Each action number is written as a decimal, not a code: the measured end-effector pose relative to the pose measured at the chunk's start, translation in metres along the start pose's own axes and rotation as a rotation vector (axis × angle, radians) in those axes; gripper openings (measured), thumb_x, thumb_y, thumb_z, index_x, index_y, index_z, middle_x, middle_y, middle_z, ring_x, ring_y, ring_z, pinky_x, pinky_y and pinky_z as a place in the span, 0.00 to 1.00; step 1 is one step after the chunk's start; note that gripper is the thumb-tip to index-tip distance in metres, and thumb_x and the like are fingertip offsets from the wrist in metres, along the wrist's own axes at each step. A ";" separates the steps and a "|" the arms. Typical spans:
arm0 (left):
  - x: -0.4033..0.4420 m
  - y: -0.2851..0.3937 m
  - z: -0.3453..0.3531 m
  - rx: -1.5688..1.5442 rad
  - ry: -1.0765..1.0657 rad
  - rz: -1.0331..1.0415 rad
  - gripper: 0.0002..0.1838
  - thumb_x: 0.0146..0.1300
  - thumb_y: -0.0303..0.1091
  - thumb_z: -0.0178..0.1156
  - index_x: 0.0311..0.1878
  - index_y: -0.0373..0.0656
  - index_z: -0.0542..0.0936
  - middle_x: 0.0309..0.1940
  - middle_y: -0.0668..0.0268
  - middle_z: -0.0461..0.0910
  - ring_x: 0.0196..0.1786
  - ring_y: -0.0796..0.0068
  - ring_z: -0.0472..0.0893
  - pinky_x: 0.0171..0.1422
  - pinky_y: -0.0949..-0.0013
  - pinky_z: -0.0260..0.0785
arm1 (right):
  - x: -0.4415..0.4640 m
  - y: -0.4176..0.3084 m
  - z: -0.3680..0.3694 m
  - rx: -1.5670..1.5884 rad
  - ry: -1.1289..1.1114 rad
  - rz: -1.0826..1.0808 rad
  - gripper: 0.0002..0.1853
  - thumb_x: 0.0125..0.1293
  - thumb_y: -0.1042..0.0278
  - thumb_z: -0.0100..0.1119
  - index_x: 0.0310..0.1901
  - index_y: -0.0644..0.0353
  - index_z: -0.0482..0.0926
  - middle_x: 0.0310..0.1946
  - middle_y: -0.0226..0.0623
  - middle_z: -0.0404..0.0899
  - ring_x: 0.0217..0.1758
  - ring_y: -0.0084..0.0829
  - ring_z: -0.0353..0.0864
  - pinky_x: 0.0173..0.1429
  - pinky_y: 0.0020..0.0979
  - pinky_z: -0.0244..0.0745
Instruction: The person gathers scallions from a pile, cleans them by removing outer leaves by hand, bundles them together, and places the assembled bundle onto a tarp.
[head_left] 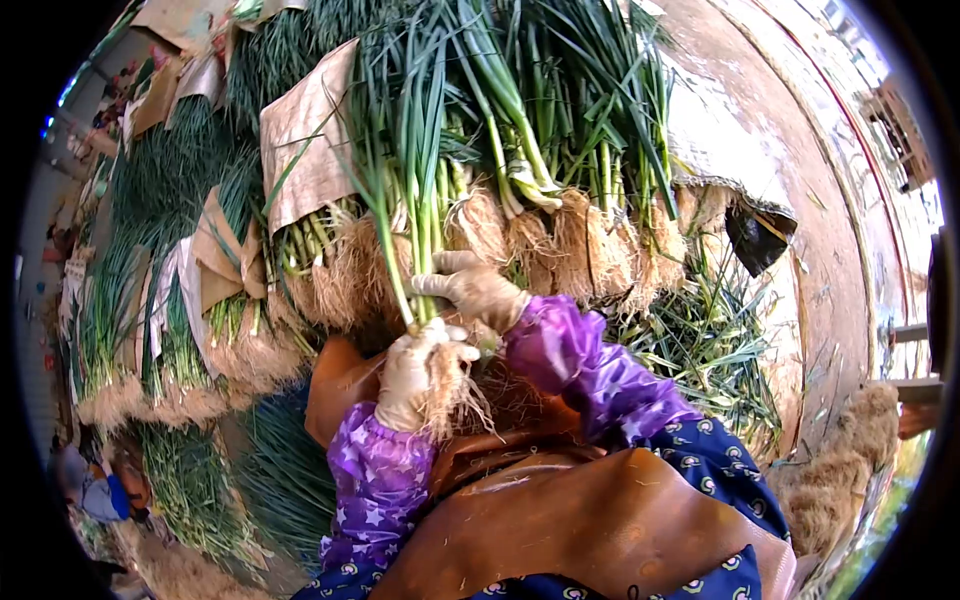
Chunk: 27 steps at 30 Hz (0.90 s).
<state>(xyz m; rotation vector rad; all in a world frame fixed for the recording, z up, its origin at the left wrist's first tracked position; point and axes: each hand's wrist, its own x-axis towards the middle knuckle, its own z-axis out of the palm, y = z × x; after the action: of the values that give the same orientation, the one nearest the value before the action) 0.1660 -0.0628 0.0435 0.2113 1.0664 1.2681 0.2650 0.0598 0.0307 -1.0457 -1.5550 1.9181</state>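
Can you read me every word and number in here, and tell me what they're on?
None: I can't read a single word or number here.
The purple sleeves have white stars, not letters.
The brown apron shows no writing.
The beige cloth by the green onions shows no print I can make out.
The far background is too small and blurred to read.

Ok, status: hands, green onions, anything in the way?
Left hand closed around the green onions near their roots. Right hand across them, higher up. Rooted bundles crowd close ahead.
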 end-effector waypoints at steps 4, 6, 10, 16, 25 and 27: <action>-0.005 0.023 -0.002 0.221 0.129 0.320 0.14 0.68 0.37 0.52 0.41 0.33 0.77 0.28 0.53 0.82 0.22 0.76 0.77 0.20 0.77 0.68 | 0.019 0.014 -0.002 0.384 0.083 -0.039 0.10 0.64 0.68 0.59 0.41 0.66 0.76 0.30 0.38 0.82 0.27 0.22 0.80 0.30 0.21 0.75; 0.002 0.023 0.002 0.380 0.138 0.431 0.12 0.66 0.33 0.54 0.39 0.32 0.78 0.28 0.54 0.82 0.18 0.77 0.77 0.20 0.76 0.70 | 0.021 0.003 -0.003 0.312 0.187 -0.103 0.10 0.64 0.67 0.58 0.41 0.65 0.76 0.29 0.36 0.81 0.26 0.22 0.78 0.31 0.21 0.76; -0.005 0.042 -0.043 0.615 0.194 0.492 0.10 0.64 0.30 0.53 0.40 0.33 0.79 0.27 0.55 0.81 0.28 0.72 0.83 0.28 0.76 0.78 | 0.033 -0.014 -0.077 0.053 0.652 -0.096 0.06 0.63 0.73 0.53 0.38 0.63 0.77 0.26 0.32 0.77 0.21 0.19 0.70 0.27 0.20 0.73; 0.024 0.010 -0.003 -0.184 0.036 -0.113 0.13 0.65 0.28 0.53 0.51 0.36 0.74 0.37 0.58 0.76 0.33 0.72 0.77 0.39 0.70 0.77 | 0.002 -0.018 0.009 -0.838 0.272 -0.404 0.11 0.65 0.61 0.56 0.35 0.61 0.79 0.25 0.44 0.80 0.26 0.33 0.79 0.32 0.33 0.75; -0.005 0.077 -0.042 -0.285 -0.295 0.334 0.13 0.61 0.27 0.57 0.49 0.38 0.74 0.35 0.64 0.76 0.26 0.83 0.74 0.27 0.79 0.73 | 0.054 -0.028 -0.126 -1.400 0.617 -0.030 0.08 0.58 0.66 0.60 0.33 0.62 0.76 0.23 0.37 0.77 0.21 0.30 0.76 0.23 0.32 0.75; 0.002 0.084 -0.033 -0.161 -0.233 0.382 0.11 0.59 0.23 0.56 0.46 0.36 0.77 0.38 0.60 0.78 0.29 0.77 0.77 0.36 0.76 0.75 | 0.054 -0.049 -0.121 -1.406 0.416 0.109 0.07 0.58 0.70 0.57 0.35 0.63 0.77 0.24 0.40 0.79 0.25 0.34 0.80 0.30 0.35 0.78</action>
<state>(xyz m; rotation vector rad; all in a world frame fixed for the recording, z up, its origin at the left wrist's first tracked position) 0.0854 -0.0455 0.0800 0.4441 0.7391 1.6198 0.3223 0.1869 0.0545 -1.8492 -2.5273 0.2950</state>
